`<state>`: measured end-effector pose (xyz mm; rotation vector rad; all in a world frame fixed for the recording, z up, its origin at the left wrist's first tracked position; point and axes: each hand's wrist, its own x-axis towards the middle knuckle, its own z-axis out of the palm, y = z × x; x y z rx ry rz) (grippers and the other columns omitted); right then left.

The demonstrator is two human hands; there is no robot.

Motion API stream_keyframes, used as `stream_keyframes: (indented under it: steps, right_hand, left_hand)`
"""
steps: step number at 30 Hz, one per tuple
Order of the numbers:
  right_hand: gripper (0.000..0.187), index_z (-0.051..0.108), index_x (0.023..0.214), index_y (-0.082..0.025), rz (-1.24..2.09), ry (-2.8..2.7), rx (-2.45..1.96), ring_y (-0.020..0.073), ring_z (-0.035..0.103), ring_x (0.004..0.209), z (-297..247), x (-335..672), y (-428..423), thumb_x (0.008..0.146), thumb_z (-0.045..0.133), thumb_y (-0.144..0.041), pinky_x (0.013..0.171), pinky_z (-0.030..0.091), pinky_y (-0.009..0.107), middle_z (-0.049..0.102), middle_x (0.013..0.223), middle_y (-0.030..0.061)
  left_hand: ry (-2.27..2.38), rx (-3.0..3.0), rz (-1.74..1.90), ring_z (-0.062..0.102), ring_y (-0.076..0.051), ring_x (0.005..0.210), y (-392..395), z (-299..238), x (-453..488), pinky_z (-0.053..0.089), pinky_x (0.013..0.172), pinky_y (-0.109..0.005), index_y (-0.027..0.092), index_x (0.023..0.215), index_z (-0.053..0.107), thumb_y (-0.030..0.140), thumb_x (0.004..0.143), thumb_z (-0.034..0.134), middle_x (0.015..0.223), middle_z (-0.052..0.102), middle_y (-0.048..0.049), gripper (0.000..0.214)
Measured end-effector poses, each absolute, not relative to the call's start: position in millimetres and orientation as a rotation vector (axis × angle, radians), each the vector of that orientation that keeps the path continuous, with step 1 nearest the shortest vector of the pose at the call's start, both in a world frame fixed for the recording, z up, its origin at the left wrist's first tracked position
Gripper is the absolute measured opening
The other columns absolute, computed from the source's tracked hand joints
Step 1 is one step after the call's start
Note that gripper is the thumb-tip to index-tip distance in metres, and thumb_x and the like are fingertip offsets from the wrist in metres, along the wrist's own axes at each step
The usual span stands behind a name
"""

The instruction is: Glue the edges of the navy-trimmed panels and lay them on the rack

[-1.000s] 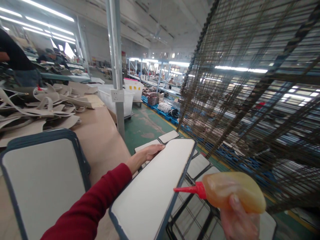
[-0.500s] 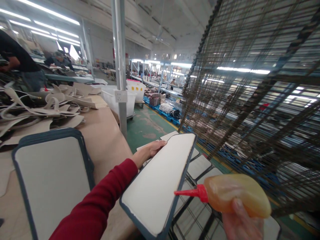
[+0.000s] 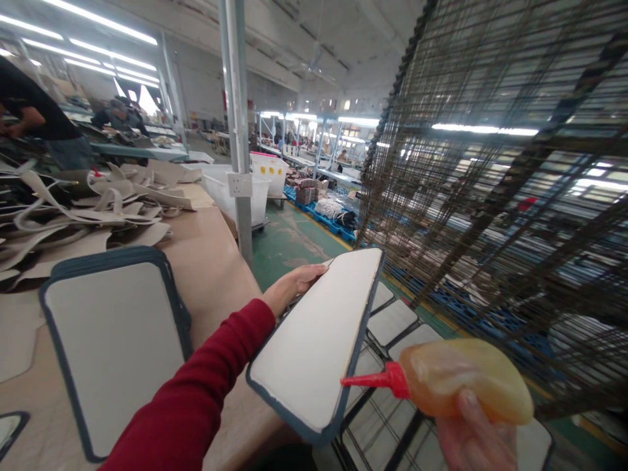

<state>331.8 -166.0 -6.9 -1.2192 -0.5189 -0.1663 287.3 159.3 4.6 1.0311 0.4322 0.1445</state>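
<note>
My left hand (image 3: 308, 277) grips the far left edge of a flat panel (image 3: 314, 347), white-faced with a dark blue border and rounded corners. The panel is held tilted in the air beside the table. In my right hand (image 3: 473, 425) is a glue bottle (image 3: 466, 379), lying sideways, with amber liquid inside and a red pointed nozzle (image 3: 375, 379). The nozzle's tip is at the panel's right edge, where white face and blue border meet. My right fingers are partly hidden by the bottle. Similar panels lie in a stack (image 3: 118, 353) to the left.
Brown table (image 3: 206, 242) with a heap of beige offcuts (image 3: 98, 209). A wire mesh rack (image 3: 490, 163) leans in from the right; below it more panels (image 3: 392, 322) lie on wire shelving. A metal post (image 3: 240, 131) and white bins (image 3: 220, 190) stand ahead. A co-worker (image 3: 44, 118) bends at far left.
The panel in my left hand has shifted slightly up and right, so the nozzle tip now sits nearer its lower end. The bottle stays almost where it was. The view has moved slightly.
</note>
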Motion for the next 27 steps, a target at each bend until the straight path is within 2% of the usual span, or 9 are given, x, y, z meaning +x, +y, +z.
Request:
stream_keyframes:
  steps: [5, 14, 20, 24, 27]
  right_hand:
    - [0.042, 0.064, 0.110, -0.023, -0.166, -0.480, -1.248, 0.0262, 0.062, 0.100, -9, 334, -168, 0.072, 0.075, -0.038, 0.086, 0.052, 0.041, 0.068, 0.105, 0.0057]
    - [0.041, 0.063, 0.109, -0.022, -0.169, -0.492, -1.278, 0.0267, 0.061, 0.102, -7, 328, -168, 0.074, 0.072, -0.041, 0.086, 0.052, 0.041, 0.065, 0.112, 0.0072]
    - [0.036, 0.065, 0.093, -0.020, -0.282, -0.511, -1.352, 0.0255, 0.063, 0.089, -18, 336, -174, 0.070, 0.076, -0.045, 0.080, 0.053, 0.040, 0.067, 0.094, 0.0074]
    - [0.035, 0.066, 0.086, -0.022, -0.327, -0.506, -1.404, 0.0262, 0.061, 0.093, -29, 346, -181, 0.062, 0.082, -0.042, 0.084, 0.052, 0.040, 0.067, 0.087, 0.0046]
    - [0.034, 0.067, 0.086, -0.023, -0.308, -0.479, -1.408, 0.0243, 0.062, 0.092, -30, 348, -182, 0.062, 0.082, -0.039, 0.080, 0.053, 0.036, 0.067, 0.087, 0.0031]
  left_hand:
    - [0.450, 1.035, 0.151, 0.064, -0.017, 0.048, 161, 6, 287, 0.053, 0.049, -0.027, 0.007, 0.115, 0.062, 0.011, 0.092, 0.045, 0.066, 0.071, -0.0073, 0.029]
    - [0.466, 0.995, 0.176, 0.062, -0.015, 0.044, 166, 6, 285, 0.052, 0.045, -0.024, 0.008, 0.112, 0.064, 0.015, 0.089, 0.057, 0.066, 0.071, -0.0060, 0.025]
    - [0.489, 0.931, 0.216, 0.061, -0.014, 0.044, 172, 1, 284, 0.052, 0.045, -0.022, 0.007, 0.106, 0.066, 0.015, 0.087, 0.059, 0.064, 0.070, -0.0062, 0.021]
    - [0.527, 0.892, 0.261, 0.062, -0.014, 0.046, 177, -2, 282, 0.052, 0.047, -0.022, 0.007, 0.105, 0.066, 0.014, 0.088, 0.058, 0.066, 0.071, -0.0067, 0.021]
    - [0.577, 0.875, 0.299, 0.062, -0.015, 0.046, 182, -3, 282, 0.052, 0.047, -0.023, 0.007, 0.109, 0.065, 0.013, 0.090, 0.053, 0.066, 0.072, -0.0062, 0.023]
